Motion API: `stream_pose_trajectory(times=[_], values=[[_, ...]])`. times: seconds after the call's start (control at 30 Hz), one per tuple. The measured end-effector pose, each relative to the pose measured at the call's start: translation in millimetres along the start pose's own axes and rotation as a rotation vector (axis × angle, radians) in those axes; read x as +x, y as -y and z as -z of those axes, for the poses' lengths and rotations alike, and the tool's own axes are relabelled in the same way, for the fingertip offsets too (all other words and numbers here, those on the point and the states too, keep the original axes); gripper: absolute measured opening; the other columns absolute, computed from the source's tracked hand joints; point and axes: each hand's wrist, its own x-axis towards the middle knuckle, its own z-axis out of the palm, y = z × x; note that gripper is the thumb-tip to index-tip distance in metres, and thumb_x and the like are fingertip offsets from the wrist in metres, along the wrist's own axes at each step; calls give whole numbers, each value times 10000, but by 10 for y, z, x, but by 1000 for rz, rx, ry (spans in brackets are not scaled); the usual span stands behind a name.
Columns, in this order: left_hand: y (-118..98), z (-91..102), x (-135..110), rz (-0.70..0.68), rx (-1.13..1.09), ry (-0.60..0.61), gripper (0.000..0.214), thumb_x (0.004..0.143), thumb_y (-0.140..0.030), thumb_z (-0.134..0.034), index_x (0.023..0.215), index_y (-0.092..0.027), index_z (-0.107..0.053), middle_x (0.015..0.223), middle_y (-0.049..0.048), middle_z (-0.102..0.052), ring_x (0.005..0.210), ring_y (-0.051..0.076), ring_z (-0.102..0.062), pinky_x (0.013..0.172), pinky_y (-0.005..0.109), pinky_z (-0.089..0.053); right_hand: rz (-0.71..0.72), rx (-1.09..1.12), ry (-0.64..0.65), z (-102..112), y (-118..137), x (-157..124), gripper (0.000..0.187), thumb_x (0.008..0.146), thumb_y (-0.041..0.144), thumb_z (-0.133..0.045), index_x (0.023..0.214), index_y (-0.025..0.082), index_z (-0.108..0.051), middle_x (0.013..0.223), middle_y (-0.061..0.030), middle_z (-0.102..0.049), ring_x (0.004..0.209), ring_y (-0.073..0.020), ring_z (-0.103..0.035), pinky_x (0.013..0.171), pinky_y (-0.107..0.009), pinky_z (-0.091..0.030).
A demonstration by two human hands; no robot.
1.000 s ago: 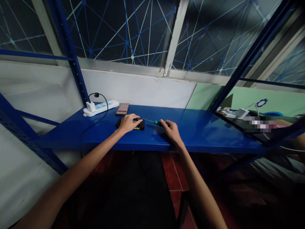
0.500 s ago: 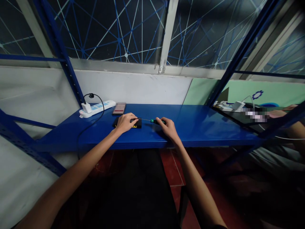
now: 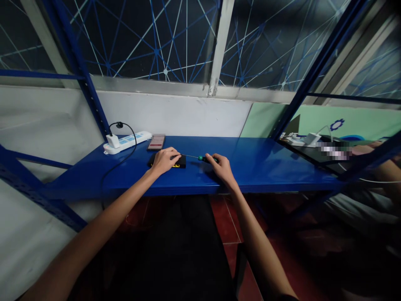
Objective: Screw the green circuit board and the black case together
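Observation:
In my right hand (image 3: 219,166) is a screwdriver (image 3: 205,159) with a green and black handle, its thin metal shaft pointing left, roughly level above the desk. My left hand (image 3: 165,161) rests over a flat black box (image 3: 182,162) with yellow ports along its front, which looks like a router. Thumb and forefinger of that hand are pinched together where the shaft's tip ends. Whatever sits between them is too small to make out. Much of the box's top is hidden under the left hand.
On the blue desk (image 3: 247,161), a phone (image 3: 156,142) lies behind the box. Left of it is a white power strip (image 3: 128,142) with a plugged-in charger (image 3: 112,141) and black cable (image 3: 120,163). Blue shelf posts flank the desk. At far right, another person's arm (image 3: 384,161) shows.
Almost nothing differs. My left fingers have shifted slightly at the screwdriver's tip, and the view has moved a touch; the right hand keeps its hold.

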Motion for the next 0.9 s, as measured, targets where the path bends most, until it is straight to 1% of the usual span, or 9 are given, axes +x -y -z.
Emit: stream_pose_trajectory(times=[0.23, 0.43, 0.67, 0.9], values=[[2, -4, -5, -34, 22, -17, 232, 917, -303, -570, 883, -189, -770, 915, 58, -747, 786, 191, -692, 672, 282, -518, 1, -6, 4, -4, -24, -1, 566, 867, 693, -466, 624, 186, -525, 560, 35, -398, 573, -111, -363, 536, -255, -246], [7, -7, -11, -44, 48, -35, 254, 927, -328, -558, 895, -196, -773, 921, 56, -753, 788, 183, -695, 666, 270, -521, 3, 5, 9, 9, 12, -1, 565, 871, 685, -468, 609, 184, -502, 553, 37, -377, 565, -107, -348, 527, -255, -230], [8, -2, -11, -73, 54, -27, 256, 937, -314, -549, 905, -189, -771, 917, 69, -751, 790, 192, -697, 682, 284, -531, 1, 7, 5, 10, 18, -6, 567, 865, 685, -475, 612, 180, -527, 550, 39, -380, 560, -106, -344, 527, -261, -233], [26, -16, -22, -124, 97, -36, 242, 943, -290, -545, 918, -193, -765, 930, 56, -758, 792, 183, -703, 678, 269, -531, 10, 29, -3, 15, -5, -3, 541, 856, 667, -511, 652, 171, -578, 574, 37, -400, 576, -108, -351, 538, -257, -248]])
